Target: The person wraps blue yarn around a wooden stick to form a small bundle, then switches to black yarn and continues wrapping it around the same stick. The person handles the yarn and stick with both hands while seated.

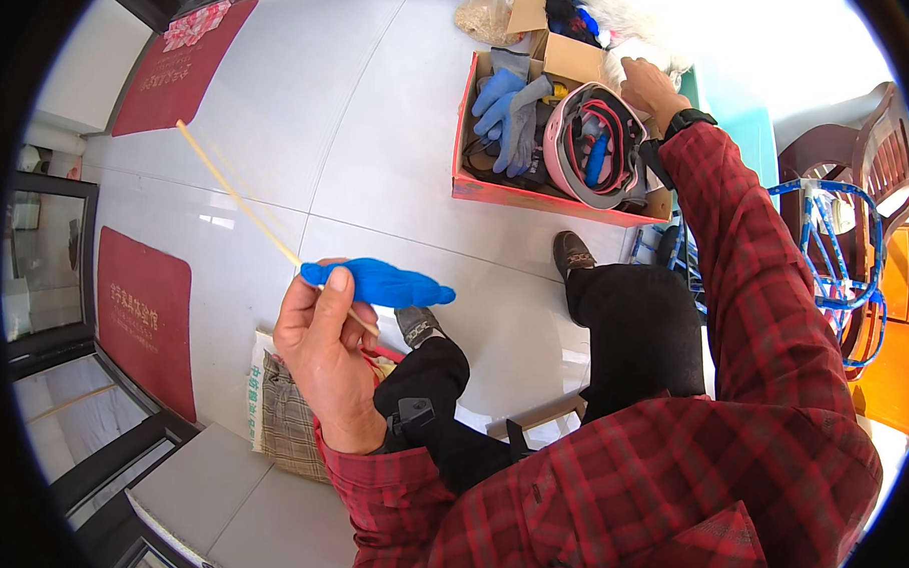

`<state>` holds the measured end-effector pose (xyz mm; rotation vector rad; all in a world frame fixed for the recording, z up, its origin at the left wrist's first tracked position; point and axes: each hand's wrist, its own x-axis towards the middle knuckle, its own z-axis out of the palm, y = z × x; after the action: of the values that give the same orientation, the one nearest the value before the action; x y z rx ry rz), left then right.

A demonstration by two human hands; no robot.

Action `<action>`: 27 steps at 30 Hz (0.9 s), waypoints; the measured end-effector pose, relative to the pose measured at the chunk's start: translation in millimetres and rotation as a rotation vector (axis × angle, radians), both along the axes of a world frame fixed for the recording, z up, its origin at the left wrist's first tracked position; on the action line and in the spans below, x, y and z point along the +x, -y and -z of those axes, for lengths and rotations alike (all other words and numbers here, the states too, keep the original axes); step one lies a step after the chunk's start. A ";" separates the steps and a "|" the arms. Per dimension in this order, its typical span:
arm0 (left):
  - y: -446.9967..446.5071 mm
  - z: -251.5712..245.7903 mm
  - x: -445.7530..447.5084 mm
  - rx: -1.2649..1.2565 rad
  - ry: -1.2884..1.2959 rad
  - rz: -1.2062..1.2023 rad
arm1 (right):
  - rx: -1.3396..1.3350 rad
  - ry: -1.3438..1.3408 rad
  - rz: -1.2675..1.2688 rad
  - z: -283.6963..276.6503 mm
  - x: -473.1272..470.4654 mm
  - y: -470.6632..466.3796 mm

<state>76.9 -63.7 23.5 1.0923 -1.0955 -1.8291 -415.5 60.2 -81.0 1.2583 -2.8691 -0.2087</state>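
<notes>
My left hand [332,340] pinches a twisted hank of bright blue yarn [394,280] between thumb and fingers. A thin wooden stick [236,197] is in the same grip and slants up to the left past the hank. Stretched far out at the upper right, my right hand [647,86] is at white fluffy material [630,23], just beyond a red-edged cardboard box [533,196]. Its fingers look bent, and glare and the angle hide whether they hold anything. Nearest below that hand is an upturned pink helmet [560,149] with blue yarn inside.
Blue-grey work gloves [509,121] lie in the box. Behind it stand a clear bag of pale grains [486,18] and a smaller carton [571,59] with dark yarn. Wooden chairs [883,149] and a blue-wrapped frame [809,244] are at right. Red mats [149,311] lie left.
</notes>
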 end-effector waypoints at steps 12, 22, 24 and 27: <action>18.0 20.1 -15.6 -0.028 0.168 0.003 | -0.172 0.166 0.012 108.6 -41.3 10.4; 43.5 28.0 -41.6 0.003 0.216 0.017 | -0.276 -0.008 0.100 155.3 -52.0 52.1; 47.0 29.2 -44.9 -0.003 0.227 0.000 | -0.314 -0.007 0.122 161.0 -65.1 54.7; 55.2 34.2 -50.0 -0.006 0.221 0.010 | -0.312 -0.114 0.064 166.7 -86.4 61.1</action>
<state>26.9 -119.0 -10.6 1.3116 -1.2331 -1.7421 -501.8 -0.8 -247.7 1.0622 -2.7112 0.1570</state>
